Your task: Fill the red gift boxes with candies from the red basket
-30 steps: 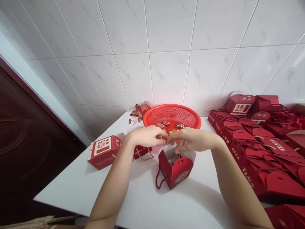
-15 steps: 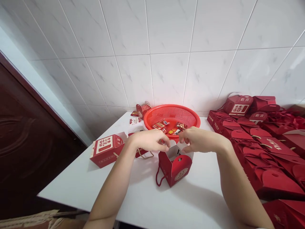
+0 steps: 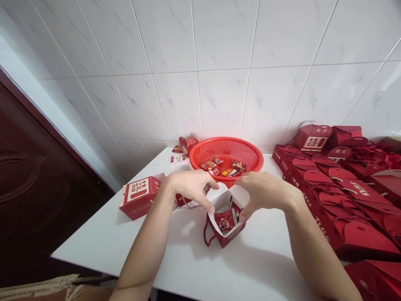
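In front of me on the white table stands a small red gift box point(image 3: 223, 241), its flaps spread and its white inside showing. Red candy packets point(image 3: 224, 221) lie in it, and a dark red cord handle point(image 3: 208, 236) hangs at its left. My left hand point(image 3: 192, 188) grips the left wall between thumb and fingers. On the opposite side, my right hand point(image 3: 265, 193) holds the right wall, thumb over the edge; its other fingers are partly hidden.
Behind the box is a red plastic basket point(image 3: 226, 144) with several wrapped snacks. Another red box point(image 3: 140, 196) lies to the left, and a small one point(image 3: 188, 144) stands by the wall. Many red boxes point(image 3: 332, 196) crowd the right side. A tiled wall point(image 3: 222, 96) closes off the back.
The box's front flap has swung open, so the packets inside now show. Both hands have turned, their thumbs coming down onto the box's side walls.
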### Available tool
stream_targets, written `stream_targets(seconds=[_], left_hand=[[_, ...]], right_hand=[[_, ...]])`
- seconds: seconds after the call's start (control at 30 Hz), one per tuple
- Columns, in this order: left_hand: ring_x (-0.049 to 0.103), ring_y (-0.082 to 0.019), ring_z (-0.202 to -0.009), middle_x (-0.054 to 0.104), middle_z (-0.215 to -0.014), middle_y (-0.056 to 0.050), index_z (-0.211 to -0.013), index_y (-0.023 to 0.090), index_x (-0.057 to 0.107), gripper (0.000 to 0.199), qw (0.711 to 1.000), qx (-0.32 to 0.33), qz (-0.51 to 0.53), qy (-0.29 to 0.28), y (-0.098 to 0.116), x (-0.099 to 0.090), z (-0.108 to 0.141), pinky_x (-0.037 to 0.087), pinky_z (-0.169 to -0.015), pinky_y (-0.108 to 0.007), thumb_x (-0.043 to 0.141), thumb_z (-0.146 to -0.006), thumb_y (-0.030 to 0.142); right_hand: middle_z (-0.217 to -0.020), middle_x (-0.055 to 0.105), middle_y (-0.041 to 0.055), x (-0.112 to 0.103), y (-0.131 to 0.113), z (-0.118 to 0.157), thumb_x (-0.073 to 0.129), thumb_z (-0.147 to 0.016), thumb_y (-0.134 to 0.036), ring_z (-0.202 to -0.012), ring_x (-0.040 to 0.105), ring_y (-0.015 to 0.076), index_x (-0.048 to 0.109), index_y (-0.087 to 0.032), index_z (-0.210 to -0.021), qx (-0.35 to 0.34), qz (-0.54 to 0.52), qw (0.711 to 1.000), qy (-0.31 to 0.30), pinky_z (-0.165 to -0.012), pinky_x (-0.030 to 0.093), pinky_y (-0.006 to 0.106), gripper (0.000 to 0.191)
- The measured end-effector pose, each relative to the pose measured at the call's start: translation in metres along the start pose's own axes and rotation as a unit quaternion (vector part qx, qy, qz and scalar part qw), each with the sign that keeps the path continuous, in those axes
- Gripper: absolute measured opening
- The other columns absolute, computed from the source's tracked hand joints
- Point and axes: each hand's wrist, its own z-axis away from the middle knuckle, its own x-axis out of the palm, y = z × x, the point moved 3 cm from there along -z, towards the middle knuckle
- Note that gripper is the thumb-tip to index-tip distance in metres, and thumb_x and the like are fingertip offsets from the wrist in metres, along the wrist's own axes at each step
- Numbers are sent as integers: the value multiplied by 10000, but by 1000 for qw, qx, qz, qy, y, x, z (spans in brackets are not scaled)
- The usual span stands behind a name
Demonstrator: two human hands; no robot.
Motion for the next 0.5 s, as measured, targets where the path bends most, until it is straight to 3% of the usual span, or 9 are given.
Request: stream_targets(seconds=[0.13,0.2,0.27,0.33,0.43,0.5], left_hand=[[633,-188,-701,712,-771,7,-1011,216,743,538,999,-30,33,2,-3,-2,1,385,-580,-234,865,-543,452],[629,-185,-695,709,-762,16,-1001,219,741,508,999,-35,39,-5,-3,-2,0,387,-585,-239,864,-538,391],[586,-167,-616,652,-658,35,-906,216,734,334,999,-38,14,-15,-1,2,-3,354,-547,-248,813,-602,330],[580,-172,-635,633,-680,31,-906,219,709,286,998,-53,-19,2,1,6,-9,338,-526,-250,775,-635,284],[613,-207,-785,652,-857,5,-1080,241,625,491,995,-80,-36,39,5,12,-17,363,-531,-242,785,-617,275],[616,-204,-770,647,-885,4,-1129,244,553,557,995,-98,-22,22,9,18,-20,369,-516,-243,782,-624,290]], right_hand=[[-860,683,43,0,-6,15,832,-663,-426,-810,630,247,685,-235,-1012,-62,-51,996,49,-649,412,295,424],[-883,690,37,3,-13,20,816,-692,-399,-832,632,238,670,-251,-1098,-105,-78,990,59,-665,419,286,456],[-883,688,37,8,-23,20,799,-724,-379,-807,626,222,664,-243,-1105,-136,-87,986,36,-654,413,278,426],[-868,676,39,12,-29,17,782,-748,-365,-757,610,203,666,-223,-1080,-147,-79,986,-1,-624,395,271,379],[-837,648,35,13,-30,8,774,-760,-375,-718,579,186,663,-200,-1086,-142,-71,985,-59,-584,362,262,386],[-831,629,23,12,-25,1,796,-734,-415,-717,562,179,657,-194,-1099,-149,-86,980,-97,-571,355,256,448]])
